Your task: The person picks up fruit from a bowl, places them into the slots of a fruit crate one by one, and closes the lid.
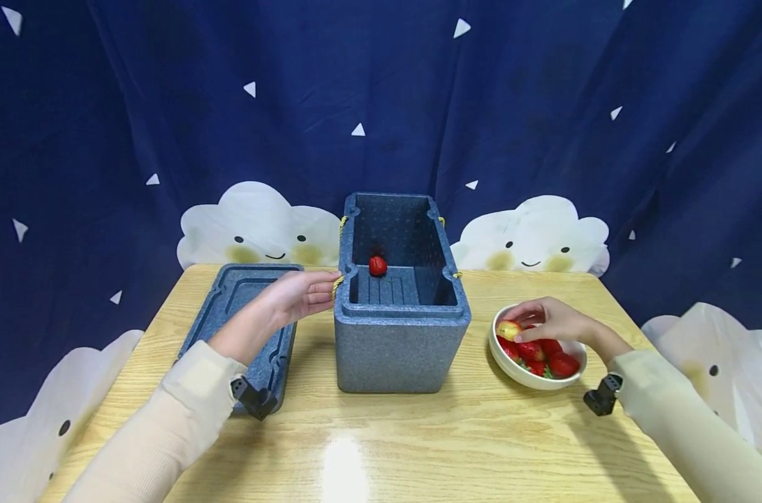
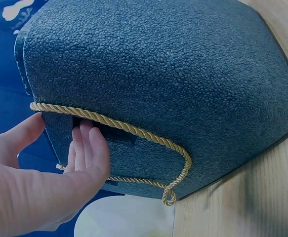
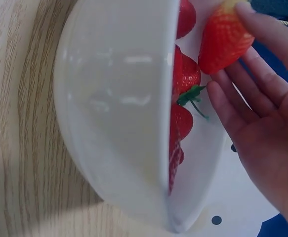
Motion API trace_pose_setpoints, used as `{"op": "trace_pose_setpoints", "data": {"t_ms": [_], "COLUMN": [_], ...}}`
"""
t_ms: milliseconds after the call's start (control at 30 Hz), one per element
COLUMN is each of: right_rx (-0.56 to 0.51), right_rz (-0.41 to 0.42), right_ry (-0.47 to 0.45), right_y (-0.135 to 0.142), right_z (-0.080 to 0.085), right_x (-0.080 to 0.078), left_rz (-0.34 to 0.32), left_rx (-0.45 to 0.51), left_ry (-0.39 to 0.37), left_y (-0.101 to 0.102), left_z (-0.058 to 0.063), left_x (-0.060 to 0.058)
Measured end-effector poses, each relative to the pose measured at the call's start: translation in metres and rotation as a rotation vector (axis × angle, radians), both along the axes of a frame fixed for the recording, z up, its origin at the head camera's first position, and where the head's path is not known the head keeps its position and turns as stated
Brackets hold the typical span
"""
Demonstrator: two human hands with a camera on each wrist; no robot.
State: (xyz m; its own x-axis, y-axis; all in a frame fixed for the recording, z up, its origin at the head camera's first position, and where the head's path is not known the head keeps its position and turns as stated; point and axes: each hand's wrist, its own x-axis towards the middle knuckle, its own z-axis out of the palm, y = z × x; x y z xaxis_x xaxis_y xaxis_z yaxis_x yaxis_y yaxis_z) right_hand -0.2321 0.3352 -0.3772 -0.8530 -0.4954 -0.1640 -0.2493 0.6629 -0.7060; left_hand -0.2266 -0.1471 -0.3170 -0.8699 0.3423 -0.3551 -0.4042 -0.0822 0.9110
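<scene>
My right hand (image 1: 553,323) is over the white bowl (image 3: 109,98) and pinches a red-and-yellow strawberry (image 3: 225,42) between thumb and fingers. Under it, several red strawberries (image 1: 563,365) lie in the bowl, some with green leaves. My left hand (image 2: 60,173) touches the near left side of the blue-grey foam box (image 1: 399,356). Its fingertips lie at a recess beside the gold rope (image 2: 148,136), and the thumb is near the upper end of that rope. Inside the open box, one red strawberry (image 1: 377,265) sits on the ribbed floor.
The box's flat blue-grey lid (image 1: 230,307) lies on the wooden table (image 1: 393,447) to the left, partly under my left forearm. Behind the table hangs a dark blue curtain (image 1: 292,126) with white cloud shapes. The bowl stands right of the box.
</scene>
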Motion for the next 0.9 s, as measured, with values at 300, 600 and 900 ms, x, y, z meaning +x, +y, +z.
{"op": "trace_pose_setpoints", "data": {"t_ms": [300, 600, 900], "right_rx": [-0.012, -0.046, -0.094], "right_rz": [-0.146, -0.182, -0.185], "right_ry": [0.029, 0.031, 0.037], "right_y": [0.004, 0.008, 0.004], "right_z": [0.005, 0.012, 0.027], "right_x": [0.004, -0.003, -0.011], "left_rz": [-0.004, 0.001, 0.004], "left_rx": [-0.005, -0.021, 0.001], "left_ry": [0.005, -0.002, -0.002], "left_y": [0.000, -0.001, 0.000], "left_z": [0.000, -0.002, 0.000], "left_x": [0.001, 0.003, 0.002]}}
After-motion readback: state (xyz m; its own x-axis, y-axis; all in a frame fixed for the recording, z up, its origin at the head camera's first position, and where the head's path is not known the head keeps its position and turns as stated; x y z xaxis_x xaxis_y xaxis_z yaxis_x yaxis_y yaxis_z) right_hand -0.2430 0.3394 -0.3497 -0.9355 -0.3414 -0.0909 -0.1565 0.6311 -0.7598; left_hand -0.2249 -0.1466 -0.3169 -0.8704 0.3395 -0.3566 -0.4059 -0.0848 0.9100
